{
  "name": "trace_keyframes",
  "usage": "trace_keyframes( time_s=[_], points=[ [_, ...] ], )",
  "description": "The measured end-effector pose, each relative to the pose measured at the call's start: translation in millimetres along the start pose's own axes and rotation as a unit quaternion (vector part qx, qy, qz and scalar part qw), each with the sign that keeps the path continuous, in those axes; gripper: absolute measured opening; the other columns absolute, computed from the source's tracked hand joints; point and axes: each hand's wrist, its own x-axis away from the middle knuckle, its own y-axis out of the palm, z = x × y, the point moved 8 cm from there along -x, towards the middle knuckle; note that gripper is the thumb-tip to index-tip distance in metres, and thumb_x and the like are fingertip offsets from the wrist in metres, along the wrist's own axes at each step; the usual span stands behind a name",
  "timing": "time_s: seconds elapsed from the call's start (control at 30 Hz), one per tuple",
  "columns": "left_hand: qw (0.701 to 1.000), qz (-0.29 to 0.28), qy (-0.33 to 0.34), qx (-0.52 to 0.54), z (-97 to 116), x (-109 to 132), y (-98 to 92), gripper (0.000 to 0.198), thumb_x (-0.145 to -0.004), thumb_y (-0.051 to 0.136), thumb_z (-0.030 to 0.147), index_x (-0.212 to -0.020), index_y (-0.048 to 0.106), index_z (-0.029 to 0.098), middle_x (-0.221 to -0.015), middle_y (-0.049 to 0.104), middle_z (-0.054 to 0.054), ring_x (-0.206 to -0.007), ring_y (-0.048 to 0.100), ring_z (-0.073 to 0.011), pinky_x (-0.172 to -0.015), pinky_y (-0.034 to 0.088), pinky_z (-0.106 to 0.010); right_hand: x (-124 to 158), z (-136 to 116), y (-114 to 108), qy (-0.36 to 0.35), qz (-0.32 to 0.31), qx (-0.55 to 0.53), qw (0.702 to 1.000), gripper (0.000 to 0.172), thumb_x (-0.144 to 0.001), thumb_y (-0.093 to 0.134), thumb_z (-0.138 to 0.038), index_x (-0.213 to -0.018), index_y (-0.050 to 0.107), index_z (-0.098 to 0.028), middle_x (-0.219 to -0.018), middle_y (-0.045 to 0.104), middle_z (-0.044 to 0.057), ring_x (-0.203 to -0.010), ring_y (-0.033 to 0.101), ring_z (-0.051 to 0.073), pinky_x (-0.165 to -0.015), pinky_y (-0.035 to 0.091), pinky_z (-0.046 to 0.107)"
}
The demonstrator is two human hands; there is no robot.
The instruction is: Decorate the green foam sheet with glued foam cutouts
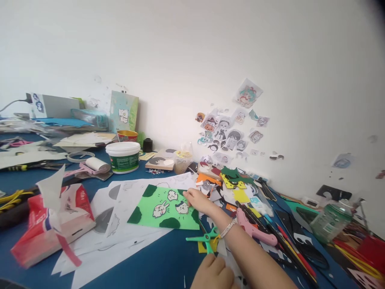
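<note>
On blue table (144, 265), green sheet (164, 208) is touched at its right edge by R hand (197, 200).
Sheet is judged light, floppy, easily creased; best taken at a bare edge. R hand is spread flat, nothing gripped. Tissue pack (51, 224) is open w/ one tissue pulled up; white tub (123, 156) is lidded, contents hidden. L hand (213, 275) is curled by green scissors (206, 239), grip can't be told.
</note>
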Motion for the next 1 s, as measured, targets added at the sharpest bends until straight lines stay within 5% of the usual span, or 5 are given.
trace_keyframes(
  time_s=[0.13,0.23,0.53,0.83,1.0],
  points=[
    [0.999,-0.03,0.024,0.018,-13.3,-15.2,-16.6,0.047,-0.093,0.034,0.033,-0.049,0.043,0.018,-0.047,0.045,0.001,-0.048,0.038,-0.0117,-0.048,0.023,-0.028,-2.6,-6.3,-9.6,0.002,0.006,0.026,1.0,0.036,-0.091,0.033,-0.041,-0.064,0.043,-0.02,-0.056,0.055,-0.002,-0.053,0.051,0.013,-0.054,0.037,0.024],
    [1.0,0.013,-0.009,0.02,-19.3,-15.8,-22.6,0.053,-0.095,0.024,0.031,-0.046,0.04,0.017,-0.045,0.043,0.001,-0.046,0.036,-0.0118,-0.05,0.023,-0.028,-1.8,-9.9,-21.7,0.007,0.033,0.056,0.998,0.037,-0.093,0.026,-0.042,-0.066,0.04,-0.02,-0.06,0.054,0.0,-0.057,0.052,0.014,-0.054,0.036,0.024],
    [1.0,-0.013,0.005,0.02,-15.3,-26.9,-28.8,0.057,-0.096,0.021,0.031,-0.045,0.042,0.017,-0.043,0.043,0.001,-0.045,0.036,-0.0121,-0.049,0.023,-0.028,12.5,-19.7,-11.0,-0.001,-0.015,0.15,0.989,0.031,-0.088,0.037,-0.046,-0.073,0.044,-0.021,-0.065,0.053,0.002,-0.061,0.05,0.018,-0.052,0.029,0.026],
    [0.999,0.037,-0.009,0.007,-18.7,-21.1,-26.6,0.058,-0.096,0.022,0.031,-0.042,0.038,0.017,-0.041,0.038,0.0,-0.045,0.033,-0.0125,-0.049,0.021,-0.028,5.8,-15.4,-11.8,0.013,-0.049,0.114,0.992,0.037,-0.088,0.034,-0.051,-0.07,0.045,-0.021,-0.063,0.054,0.001,-0.06,0.051,0.018,-0.056,0.035,0.027],
    [1.0,0.026,-0.006,-0.002,-18.0,-24.3,-30.4,0.054,-0.093,0.023,0.023,-0.042,0.037,0.017,-0.04,0.039,0.0,-0.042,0.035,-0.0119,-0.046,0.024,-0.027,1.3,-19.9,-18.6,0.014,-0.001,0.066,0.998,0.033,-0.084,0.046,-0.047,-0.065,0.045,-0.02,-0.059,0.049,-0.001,-0.057,0.046,0.016,-0.057,0.035,0.027]
  ],
)
